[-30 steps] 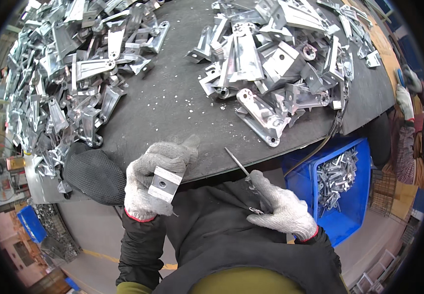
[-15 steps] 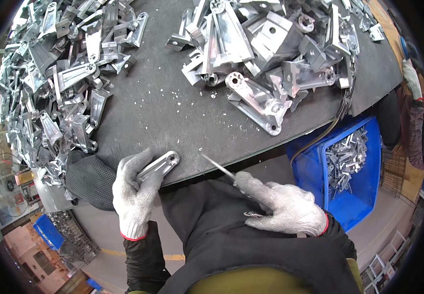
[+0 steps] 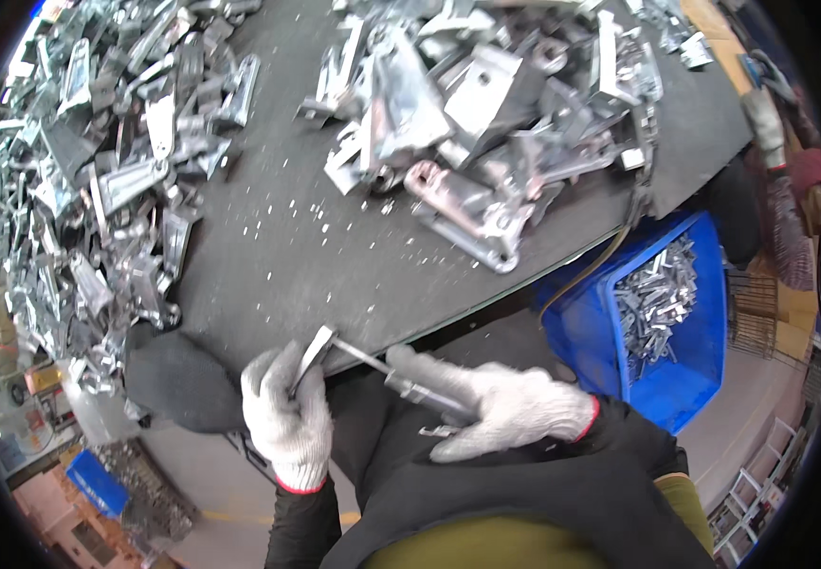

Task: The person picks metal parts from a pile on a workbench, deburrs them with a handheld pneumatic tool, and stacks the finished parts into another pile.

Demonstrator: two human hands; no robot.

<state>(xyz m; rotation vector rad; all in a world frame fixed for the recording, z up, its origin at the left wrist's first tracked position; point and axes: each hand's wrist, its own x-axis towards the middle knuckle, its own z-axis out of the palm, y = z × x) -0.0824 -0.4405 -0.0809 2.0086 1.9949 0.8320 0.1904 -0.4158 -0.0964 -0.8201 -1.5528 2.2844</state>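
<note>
My left hand (image 3: 287, 417), in a white knit glove with a red cuff, is closed on a small silvery metal bracket (image 3: 312, 358) at the table's near edge. The bracket stands on its side, its lower part hidden by my fingers. From the right, my right hand (image 3: 519, 408), gloved alike, grips a slim file-like tool (image 3: 361, 355) by its handle. The thin shaft's tip meets or nearly meets the bracket's top end. A small shiny piece shows beside my right thumb; I cannot make out what it is.
The dark tabletop (image 3: 268, 228) carries bright metal flecks. A big heap of brackets (image 3: 79, 171) lies left, a pile of larger castings (image 3: 486, 104) beyond. A blue bin (image 3: 681, 403) with metal parts stands right, and a dark mesh object (image 3: 178, 384) left. Another person's gloved hand (image 3: 763, 128) shows far right.
My right hand has brought the tool left, its tip now at the bracket. The left hand has turned the bracket on its side and come slightly nearer me. The whole view has shifted.
</note>
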